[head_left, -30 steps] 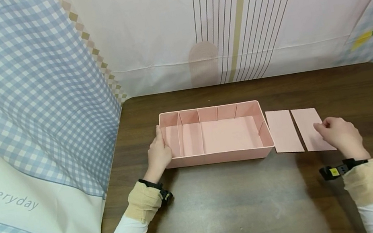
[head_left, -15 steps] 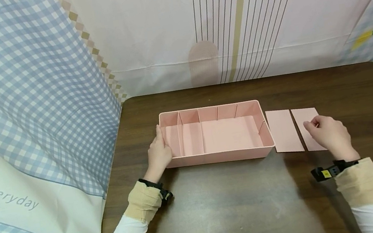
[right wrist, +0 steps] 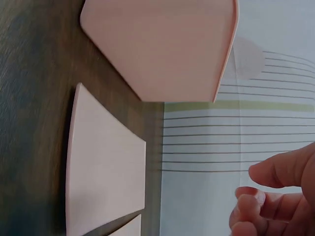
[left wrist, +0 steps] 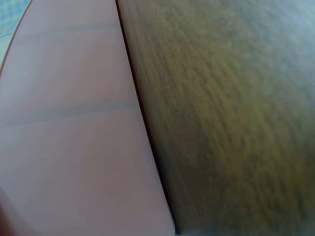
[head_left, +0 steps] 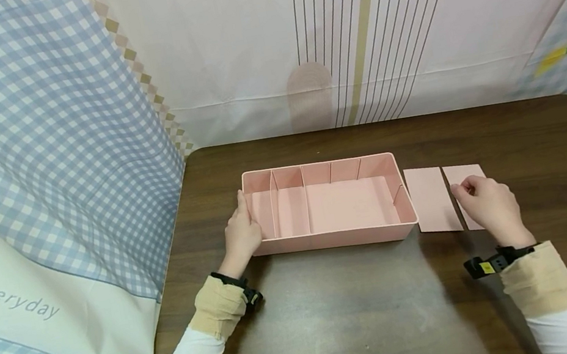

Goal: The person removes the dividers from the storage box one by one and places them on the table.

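A pink rectangular storage box stands on the table, with two upright dividers splitting off narrow compartments at its left end. My left hand rests against that end, index finger straight along the outer wall. In the left wrist view the box's front wall fills the left side. Two flat pink panels lie right of the box: a near one and a farther one. Over the farther panel hovers my right hand, partly covering it. Its fingers are loosely curled, with a gap between thumb and fingertips and nothing held.
The brown wooden table extends in front of the box and to the right. Behind it hangs a pale cloth with arch lines, and a blue checked cloth hangs along the left side.
My right hand has moved left across the farther panel, from its right edge toward the gap between the panels. The left hand, the box and both panels stay in place.
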The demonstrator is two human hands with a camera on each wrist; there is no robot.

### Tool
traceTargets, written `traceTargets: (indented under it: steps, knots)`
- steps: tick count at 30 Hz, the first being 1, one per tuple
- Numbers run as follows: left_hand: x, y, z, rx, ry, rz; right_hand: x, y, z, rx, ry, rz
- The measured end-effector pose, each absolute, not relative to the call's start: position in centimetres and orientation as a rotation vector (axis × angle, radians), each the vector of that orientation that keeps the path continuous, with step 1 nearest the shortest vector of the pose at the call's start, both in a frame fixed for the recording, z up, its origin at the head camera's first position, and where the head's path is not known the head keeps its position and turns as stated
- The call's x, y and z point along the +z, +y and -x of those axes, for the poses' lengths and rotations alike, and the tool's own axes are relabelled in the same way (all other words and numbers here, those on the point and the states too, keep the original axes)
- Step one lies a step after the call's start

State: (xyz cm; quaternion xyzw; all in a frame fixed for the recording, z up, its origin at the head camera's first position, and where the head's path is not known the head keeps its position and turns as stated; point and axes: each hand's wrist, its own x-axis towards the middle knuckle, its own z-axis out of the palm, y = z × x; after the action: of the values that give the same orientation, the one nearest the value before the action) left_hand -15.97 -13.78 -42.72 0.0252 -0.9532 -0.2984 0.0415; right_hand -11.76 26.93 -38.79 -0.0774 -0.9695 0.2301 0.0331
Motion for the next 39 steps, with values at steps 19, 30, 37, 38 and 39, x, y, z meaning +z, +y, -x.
traceTargets:
  steps: [19,30,37,38,39]
  knots:
    - [-42.6,-13.7,15.9,-0.923,-2.920,-0.085,-38.6,22.8,12.3,0.777,-2.709,0.101]
    - [-42.7,-13.7,16.0,-0.923,-2.913,-0.079,-38.4,20.4,12.4,0.812,-2.712,0.021]
    - [-42.7,-13.8,16.0,-0.928,-2.919,-0.080,-38.4,19.1,12.4,0.849,-2.737,-0.021]
    - [-42.7,-13.8,16.0,-0.929,-2.920,-0.080,-38.4,19.0,12.4,0.853,-2.740,-0.029]
    - [-42.7,-13.8,16.0,-0.930,-2.920,-0.079,-38.4,18.8,12.5,0.851,-2.742,-0.038]
